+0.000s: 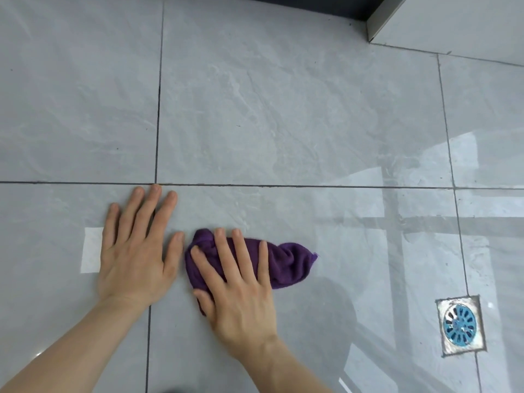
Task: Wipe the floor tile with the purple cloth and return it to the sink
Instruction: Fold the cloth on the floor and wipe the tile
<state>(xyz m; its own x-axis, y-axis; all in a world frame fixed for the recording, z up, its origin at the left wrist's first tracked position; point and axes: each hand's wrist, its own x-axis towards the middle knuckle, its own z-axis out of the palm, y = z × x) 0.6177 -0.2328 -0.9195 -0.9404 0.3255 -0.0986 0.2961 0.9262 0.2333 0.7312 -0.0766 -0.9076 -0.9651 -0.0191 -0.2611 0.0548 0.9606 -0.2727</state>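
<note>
**Right palm on the cloth, left palm braced on the tile**

While I watch from the head view, my right hand [238, 282] lies flat on the purple cloth [286, 265], fingers spread and pressing down on its left half, not pinching it. That bunched cloth is on the floor tile [354, 251], well to the left of the floor drain [459, 326], which I take as my landmark. Its long axis runs left to right, pointing roughly toward the drain side, and the free end pokes out from under my fingers on the side nearer the drain.

My left hand [136, 245] is farther from the drain still, just beside the cloth's left edge, palm down on bare tile with fingers splayed and holding nothing. It straddles a grout line [283, 185] crossing, so I judge it to be a brace only.

So the right hand is the one on the cloth, and the next stroke, I'd judge, turns on sweeping along that long axis, toward or away from the drain.

Count: one cloth, two hands, one drain. No sink shows anywhere, so the return leg is not yet begun
</note>
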